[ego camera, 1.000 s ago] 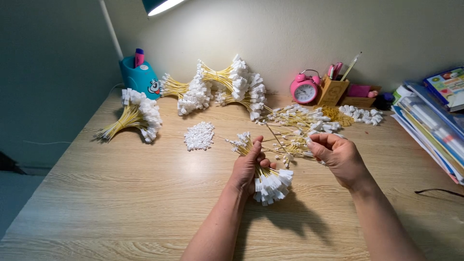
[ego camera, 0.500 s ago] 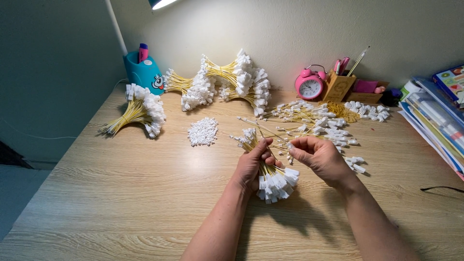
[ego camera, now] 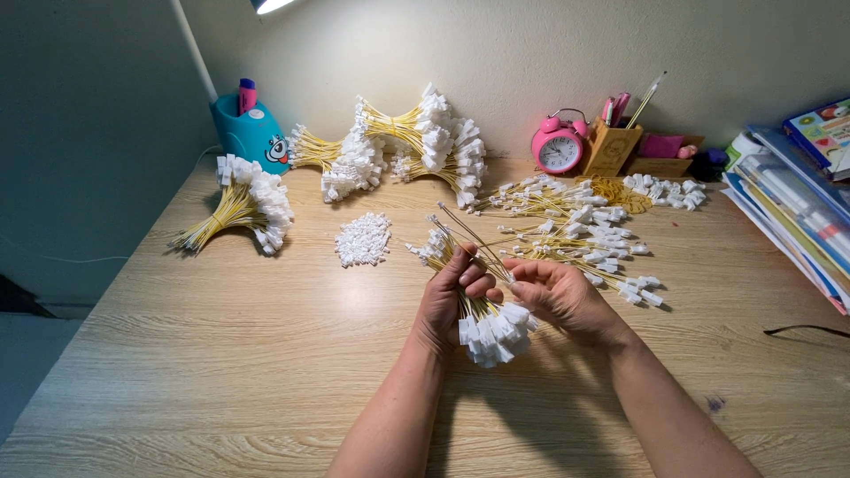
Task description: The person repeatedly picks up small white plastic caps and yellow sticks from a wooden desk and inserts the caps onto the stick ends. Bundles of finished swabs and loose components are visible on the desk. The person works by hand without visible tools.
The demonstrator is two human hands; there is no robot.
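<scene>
Hands around thin yellow wire bundle

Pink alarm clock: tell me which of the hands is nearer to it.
Right. The right hand lies below the pink alarm clock, almost straight in front of it; the left hand, gripping the wire bundle, sits further to the left.

I see a light wood-grain desk; on it lie bundles of yellow wires with white plastic connectors; a small heap of loose white connectors; a teal pen cup; a pink alarm clock; a wooden pencil holder; stacked books.
</scene>
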